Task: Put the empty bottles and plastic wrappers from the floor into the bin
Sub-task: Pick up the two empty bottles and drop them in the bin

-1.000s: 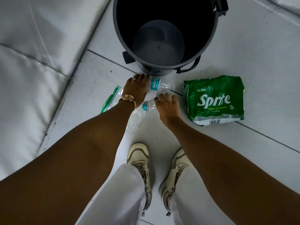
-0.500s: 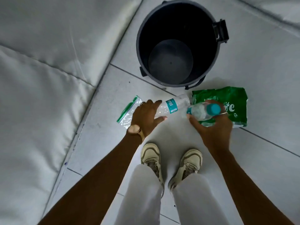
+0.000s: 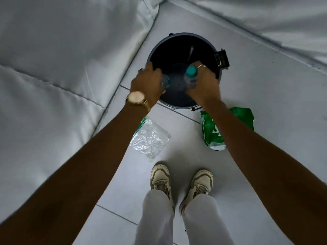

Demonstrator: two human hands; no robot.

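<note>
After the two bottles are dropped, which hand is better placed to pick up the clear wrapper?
Probably the left hand: the clear wrapper lies directly beside the left forearm, while the right hand is above the green wrapper.

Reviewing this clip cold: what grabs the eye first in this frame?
Two hands meet over the open dark bin at top centre: the left hand and the right hand each grip a clear bottle, the right one's teal cap showing. Below on the tiles lie a clear plastic wrapper and a green wrapper, partly hidden by the right forearm.
</note>
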